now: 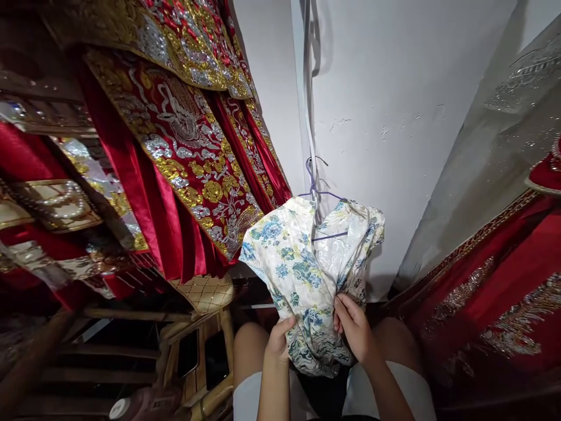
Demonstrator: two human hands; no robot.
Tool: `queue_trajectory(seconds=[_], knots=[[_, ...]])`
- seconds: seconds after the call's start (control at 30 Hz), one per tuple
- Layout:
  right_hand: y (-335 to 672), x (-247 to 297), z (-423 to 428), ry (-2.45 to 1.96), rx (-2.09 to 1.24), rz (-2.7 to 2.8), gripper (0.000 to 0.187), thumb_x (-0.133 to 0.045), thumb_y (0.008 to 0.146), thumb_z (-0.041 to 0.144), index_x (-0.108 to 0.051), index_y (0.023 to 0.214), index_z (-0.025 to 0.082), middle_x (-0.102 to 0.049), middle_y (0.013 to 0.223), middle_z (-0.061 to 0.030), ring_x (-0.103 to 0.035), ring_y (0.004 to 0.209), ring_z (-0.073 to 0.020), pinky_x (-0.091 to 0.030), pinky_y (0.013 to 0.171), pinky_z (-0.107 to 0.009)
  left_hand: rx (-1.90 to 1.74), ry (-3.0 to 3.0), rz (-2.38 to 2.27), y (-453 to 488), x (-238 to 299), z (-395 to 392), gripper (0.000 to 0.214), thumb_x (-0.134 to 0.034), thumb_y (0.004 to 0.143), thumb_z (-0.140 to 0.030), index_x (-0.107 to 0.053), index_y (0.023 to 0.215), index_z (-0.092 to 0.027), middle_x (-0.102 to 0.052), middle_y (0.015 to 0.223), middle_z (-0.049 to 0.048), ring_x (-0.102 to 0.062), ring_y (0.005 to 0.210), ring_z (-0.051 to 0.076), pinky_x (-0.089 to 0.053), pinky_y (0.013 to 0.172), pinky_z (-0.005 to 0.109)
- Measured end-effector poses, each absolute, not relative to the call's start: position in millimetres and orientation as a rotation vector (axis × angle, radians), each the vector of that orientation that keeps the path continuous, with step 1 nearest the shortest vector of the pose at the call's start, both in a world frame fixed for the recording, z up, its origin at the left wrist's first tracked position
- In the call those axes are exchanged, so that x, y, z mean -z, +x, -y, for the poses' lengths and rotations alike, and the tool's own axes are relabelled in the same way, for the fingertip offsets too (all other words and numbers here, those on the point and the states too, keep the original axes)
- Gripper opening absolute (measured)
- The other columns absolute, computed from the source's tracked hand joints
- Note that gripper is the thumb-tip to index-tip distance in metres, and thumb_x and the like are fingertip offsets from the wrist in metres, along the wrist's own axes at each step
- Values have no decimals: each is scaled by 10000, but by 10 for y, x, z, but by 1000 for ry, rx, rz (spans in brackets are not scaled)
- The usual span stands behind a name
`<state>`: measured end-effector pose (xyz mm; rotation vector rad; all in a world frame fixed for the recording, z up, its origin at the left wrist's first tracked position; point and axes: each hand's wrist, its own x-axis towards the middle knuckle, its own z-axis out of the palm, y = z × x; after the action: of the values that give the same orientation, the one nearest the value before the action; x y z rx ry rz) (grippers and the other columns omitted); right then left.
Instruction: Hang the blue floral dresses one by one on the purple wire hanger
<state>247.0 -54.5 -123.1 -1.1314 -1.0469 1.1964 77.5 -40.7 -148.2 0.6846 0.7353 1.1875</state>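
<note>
A short-sleeved blouse (302, 263), white with blue and yellow flowers, hangs on a purple wire hanger (329, 236) in front of me. My left hand (280, 338) grips its side edge low down, thumb on the front and fingers behind the cloth. With fingers pinched together, my right hand (352, 324) holds the front edge of the blouse just below the V-shaped neckline. Below both hands the hem is gathered and wrinkled over my lap. The hanger's hook meets a pale strap (305, 99) by the wall.
Red embroidered garments (210, 181) with gold and silver sequins hang at the left. More red beaded cloth (517, 280) hangs at the right beside a sheer cover (456, 158). A bamboo chair (230, 339) with two dark phones (217, 356) and a white-capped bottle (120, 408) are at lower left.
</note>
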Motion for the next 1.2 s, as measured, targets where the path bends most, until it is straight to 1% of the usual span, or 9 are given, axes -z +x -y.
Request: queue_trajectory(seconds=[0.1,0.3,0.47,0.57,0.73,0.87,0.97,1.1,1.2], knots=[[2434,1189,561,-1141,-1208,1048,614,-638,727,823,-518,651,226,-463,519,28,-436,505,-142,-364,496,-279,-1141,599,-626,754,1553,423,399,-850,579,-494,-779,800,-170,-796,906,142,-701,1107,431,-491,1057,586],[2499,1107,591,-1123,-1292,872,520,-693,795,632,-437,573,238,-456,516,18,-393,490,-132,-361,502,-284,-1268,475,-880,811,1565,298,392,-833,667,-394,-741,988,-189,-765,1073,125,-685,1147,362,-544,982,474],[2478,1136,579,-1121,-1394,890,527,-699,748,691,-483,610,231,-453,500,29,-378,482,-129,-320,488,-277,-1829,569,-1253,816,1699,203,472,-796,695,-354,-618,1106,-204,-666,1257,115,-615,1216,270,-477,1018,375],[2412,1165,565,-1131,-1433,958,584,-687,692,777,-501,620,228,-447,469,36,-379,452,-128,-308,465,-275,-2033,847,-1352,917,1738,282,365,-724,777,-338,-594,1093,-212,-650,1194,99,-616,1141,234,-472,984,354],[2350,1190,539,-1134,-1417,1014,609,-681,659,803,-521,605,218,-454,419,37,-377,404,-118,-293,430,-264,-1575,1334,-1124,1223,1684,438,331,-653,769,-208,-629,1099,-210,-684,1076,75,-650,1049,237,-495,966,369],[2393,1168,533,-1133,-1393,1069,549,-694,696,734,-531,596,219,-481,414,31,-382,390,-115,-319,426,-262,-1462,1324,-1167,1402,1681,478,137,-620,852,-294,-642,962,-216,-667,874,33,-656,871,209,-519,815,325],[2438,1146,544,-1139,-1344,1058,490,-710,711,670,-537,586,229,-506,447,19,-405,407,-128,-334,429,-270,-1431,1388,-1143,1440,1674,493,131,-603,885,-327,-613,829,-209,-626,766,15,-620,756,186,-497,731,297],[2500,1138,570,-1174,-1293,979,422,-707,735,573,-518,547,246,-486,451,11,-408,425,-147,-338,434,-291,-1367,1548,-1095,1395,1646,493,165,-557,917,-284,-604,785,-196,-617,760,28,-600,754,183,-480,739,293],[2575,1068,514,-1196,-1250,1007,372,-689,756,541,-574,578,235,-493,458,12,-416,433,-146,-351,450,-295,-1347,1625,-1131,1344,1659,485,176,-561,924,-276,-604,776,-190,-619,793,47,-597,779,191,-469,732,290]])
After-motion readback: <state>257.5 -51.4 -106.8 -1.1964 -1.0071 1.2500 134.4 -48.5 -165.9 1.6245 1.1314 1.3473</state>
